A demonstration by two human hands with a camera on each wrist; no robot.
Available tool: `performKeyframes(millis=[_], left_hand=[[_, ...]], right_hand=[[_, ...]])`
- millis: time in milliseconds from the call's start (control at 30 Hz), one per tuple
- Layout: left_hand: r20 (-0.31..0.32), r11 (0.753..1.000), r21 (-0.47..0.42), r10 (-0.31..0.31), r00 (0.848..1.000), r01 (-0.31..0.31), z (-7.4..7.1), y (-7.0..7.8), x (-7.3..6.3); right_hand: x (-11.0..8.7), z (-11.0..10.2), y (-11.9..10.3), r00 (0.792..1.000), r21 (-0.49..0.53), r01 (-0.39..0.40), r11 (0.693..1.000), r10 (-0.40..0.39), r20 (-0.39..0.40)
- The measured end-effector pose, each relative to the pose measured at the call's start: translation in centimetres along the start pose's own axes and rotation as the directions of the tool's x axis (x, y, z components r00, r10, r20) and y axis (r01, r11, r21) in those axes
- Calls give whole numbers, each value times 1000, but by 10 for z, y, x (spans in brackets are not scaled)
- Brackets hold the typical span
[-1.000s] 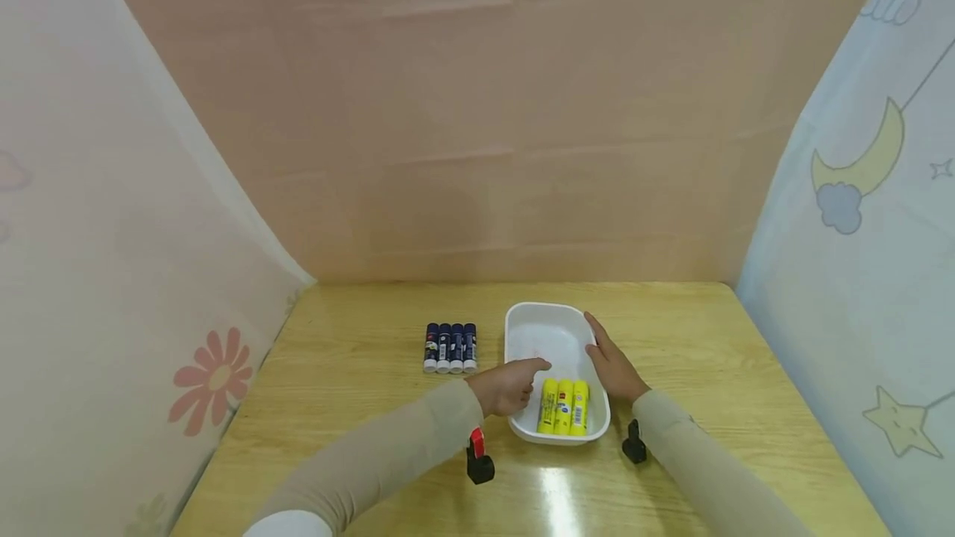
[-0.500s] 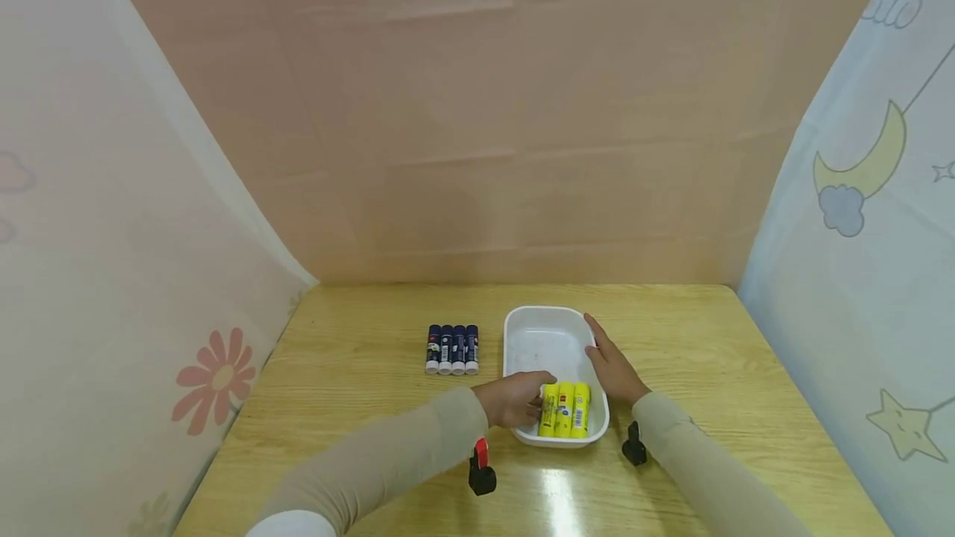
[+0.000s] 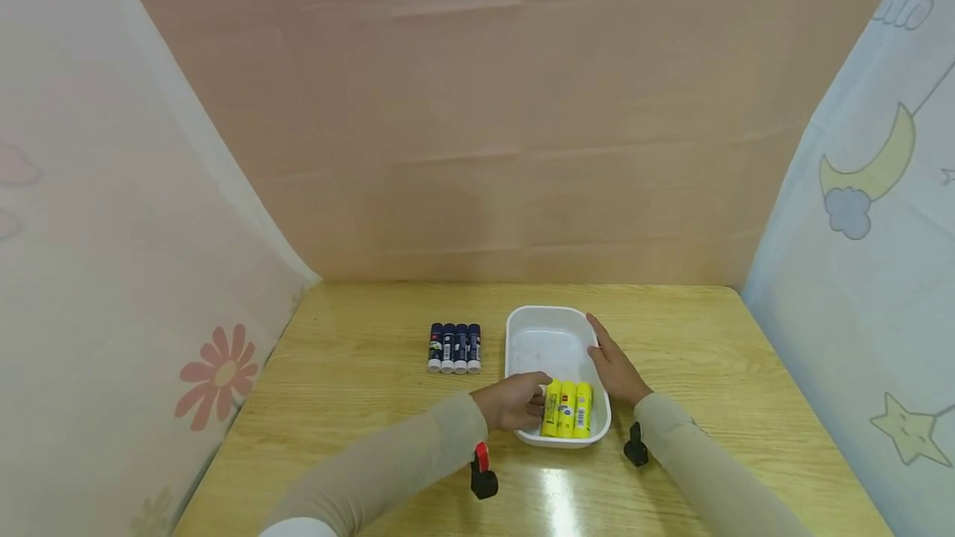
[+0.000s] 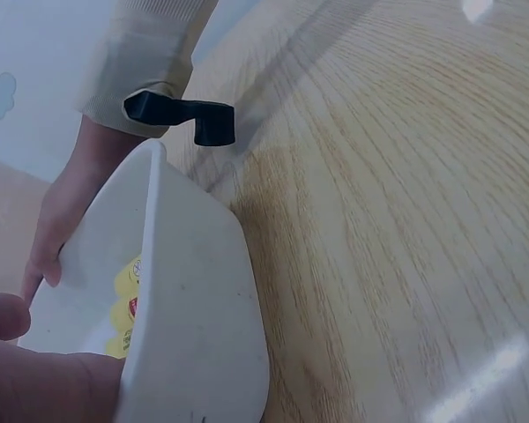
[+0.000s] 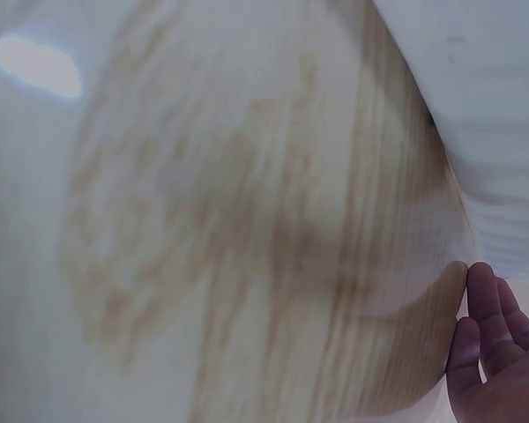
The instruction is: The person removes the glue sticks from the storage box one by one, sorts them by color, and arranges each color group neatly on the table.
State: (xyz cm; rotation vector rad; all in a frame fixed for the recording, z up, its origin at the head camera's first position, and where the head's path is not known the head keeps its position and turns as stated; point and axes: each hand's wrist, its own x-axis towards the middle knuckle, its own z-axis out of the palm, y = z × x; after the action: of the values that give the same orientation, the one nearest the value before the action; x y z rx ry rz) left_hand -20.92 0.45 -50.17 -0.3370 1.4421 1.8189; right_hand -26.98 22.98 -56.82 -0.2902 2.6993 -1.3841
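Note:
Three yellow glue sticks (image 3: 567,409) lie side by side at the near end of a white tray (image 3: 548,346). My left hand (image 3: 515,401) reaches over the tray's left wall. Its thumb lies by the upper end of the leftmost yellow stick, and its loosely bent fingers touch that stick's side. On the far side, my right hand (image 3: 618,367) holds the tray's right wall, thumb inside and fingers outside. In the left wrist view the tray wall (image 4: 203,291) hides most of the sticks. The right wrist view shows only part of my right hand (image 5: 502,357).
Four-sided room is bounded by a peach cloth (image 3: 448,131) behind and patterned cloths at both sides. Several dark blue glue sticks (image 3: 454,348) with white ends lie in a row on the wooden table (image 3: 358,413), left of the tray.
My left hand has come down and nearer inside the tray, from above the yellow sticks to the leftmost stick's side. My right hand keeps its hold on the tray.

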Motion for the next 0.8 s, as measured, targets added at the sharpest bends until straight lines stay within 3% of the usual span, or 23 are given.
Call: performKeyframes(millis=[333, 533, 800], left_hand=[[12, 999, -34, 1, 1000, -1, -3, -6, 11], [-50, 998, 57, 19, 999, -16, -2, -8, 15], [-40, 971, 240, 27, 999, -17, -3, -3, 16]], right_hand=[[-3, 0, 2, 1000, -3, 5, 1000, -5, -7], [-4, 0, 0, 1000, -10, 7, 1000, -7, 5], [-2, 0, 1, 1000, -13, 17, 1000, -17, -5]])
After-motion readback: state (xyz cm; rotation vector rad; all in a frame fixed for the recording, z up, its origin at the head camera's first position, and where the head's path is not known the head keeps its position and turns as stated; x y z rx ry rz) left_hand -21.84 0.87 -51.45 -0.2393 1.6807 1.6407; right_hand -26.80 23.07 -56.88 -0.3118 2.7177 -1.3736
